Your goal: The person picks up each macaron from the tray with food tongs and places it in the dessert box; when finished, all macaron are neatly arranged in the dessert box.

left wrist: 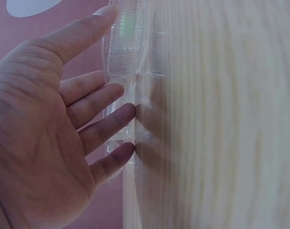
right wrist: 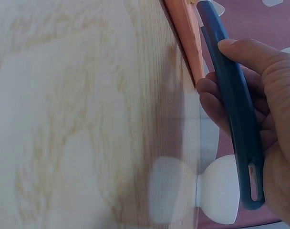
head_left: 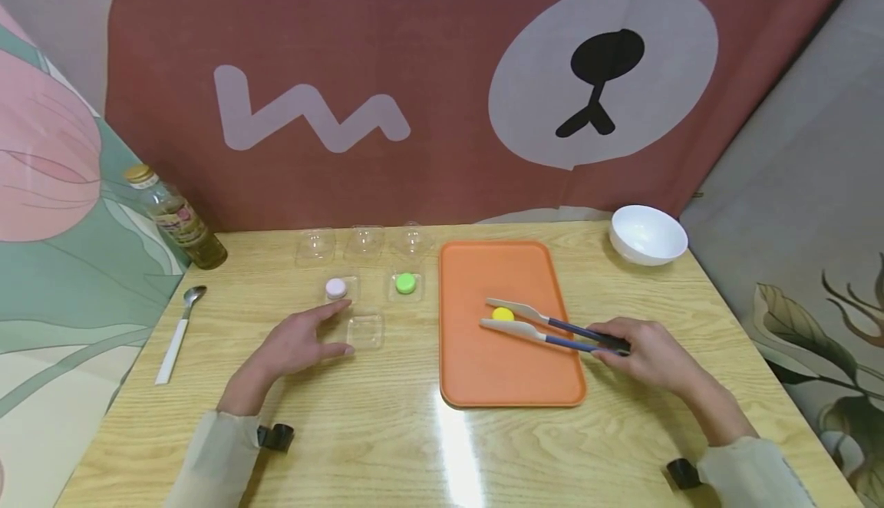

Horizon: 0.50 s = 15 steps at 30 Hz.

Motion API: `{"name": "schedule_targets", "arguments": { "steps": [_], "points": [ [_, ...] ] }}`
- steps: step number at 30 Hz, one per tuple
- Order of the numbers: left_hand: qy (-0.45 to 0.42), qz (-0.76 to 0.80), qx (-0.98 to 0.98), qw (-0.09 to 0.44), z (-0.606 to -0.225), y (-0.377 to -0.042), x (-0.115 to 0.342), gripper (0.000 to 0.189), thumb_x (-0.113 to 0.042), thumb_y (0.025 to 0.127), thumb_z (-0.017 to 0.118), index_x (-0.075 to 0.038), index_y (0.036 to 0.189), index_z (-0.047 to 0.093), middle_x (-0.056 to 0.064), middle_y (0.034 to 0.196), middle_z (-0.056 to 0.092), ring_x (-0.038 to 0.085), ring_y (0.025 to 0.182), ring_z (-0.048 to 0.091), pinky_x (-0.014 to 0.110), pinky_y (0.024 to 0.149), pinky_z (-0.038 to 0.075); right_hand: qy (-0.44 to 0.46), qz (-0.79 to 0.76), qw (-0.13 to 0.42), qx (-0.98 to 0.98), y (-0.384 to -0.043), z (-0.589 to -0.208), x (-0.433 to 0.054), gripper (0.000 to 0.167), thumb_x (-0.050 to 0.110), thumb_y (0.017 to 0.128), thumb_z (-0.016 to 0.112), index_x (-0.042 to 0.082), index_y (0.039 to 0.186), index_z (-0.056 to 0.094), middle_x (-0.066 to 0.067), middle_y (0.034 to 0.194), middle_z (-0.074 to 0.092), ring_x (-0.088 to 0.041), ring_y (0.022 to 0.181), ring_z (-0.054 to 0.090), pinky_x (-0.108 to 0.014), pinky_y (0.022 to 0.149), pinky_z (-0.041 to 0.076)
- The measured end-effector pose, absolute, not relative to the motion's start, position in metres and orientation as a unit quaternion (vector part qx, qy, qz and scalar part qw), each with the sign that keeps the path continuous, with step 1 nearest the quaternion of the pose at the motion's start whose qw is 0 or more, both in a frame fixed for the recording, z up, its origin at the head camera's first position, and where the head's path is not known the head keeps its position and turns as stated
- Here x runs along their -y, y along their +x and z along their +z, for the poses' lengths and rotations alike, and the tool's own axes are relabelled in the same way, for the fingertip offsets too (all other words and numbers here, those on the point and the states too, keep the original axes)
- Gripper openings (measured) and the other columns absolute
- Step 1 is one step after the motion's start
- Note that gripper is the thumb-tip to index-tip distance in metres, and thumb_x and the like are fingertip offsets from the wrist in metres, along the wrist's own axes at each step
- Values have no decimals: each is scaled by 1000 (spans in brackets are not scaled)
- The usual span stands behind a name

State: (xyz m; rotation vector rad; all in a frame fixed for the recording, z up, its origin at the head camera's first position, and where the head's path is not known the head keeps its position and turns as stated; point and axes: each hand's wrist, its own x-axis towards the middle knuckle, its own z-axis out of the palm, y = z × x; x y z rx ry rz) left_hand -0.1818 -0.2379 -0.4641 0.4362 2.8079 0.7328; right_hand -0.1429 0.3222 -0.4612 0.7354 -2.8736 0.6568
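My right hand (head_left: 652, 354) holds dark blue tongs (head_left: 569, 343) with pale beige tips; the right wrist view shows the thumb along the blue handle (right wrist: 235, 95). The tips lie on either side of a small yellow disc (head_left: 503, 314) on an orange tray (head_left: 483, 377); whether they touch it I cannot tell. My left hand (head_left: 293, 343), fingers extended and spread, is beside an uncovered clear plastic square holder (head_left: 366, 333); contact is unclear. Similar clear holders carry a pale pink disc (head_left: 335, 288) and a green disc (head_left: 405, 283).
Clear domed plastic pieces (head_left: 365, 240) line the table's back edge. A white bowl (head_left: 648, 235) stands at the back right. On the left are a bottle of yellowish liquid (head_left: 183, 224) and a white-handled spoon (head_left: 176, 347). A printed cloth (head_left: 449, 109) hangs behind the table.
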Motion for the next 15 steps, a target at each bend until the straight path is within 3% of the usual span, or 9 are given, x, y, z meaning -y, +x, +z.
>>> {"name": "schedule_targets", "arguments": {
  "steps": [15],
  "points": [
    [142,255,-951,104,-467,-180,236,82,-48,83,81,-21,153,47,16,149,55,40,137,53,59,106,46,252,212,96,939,-146,-454,-323,33,11,77,87,12,108,78,6,91,75,2,77,62,-25,63,55]
  ]
}}
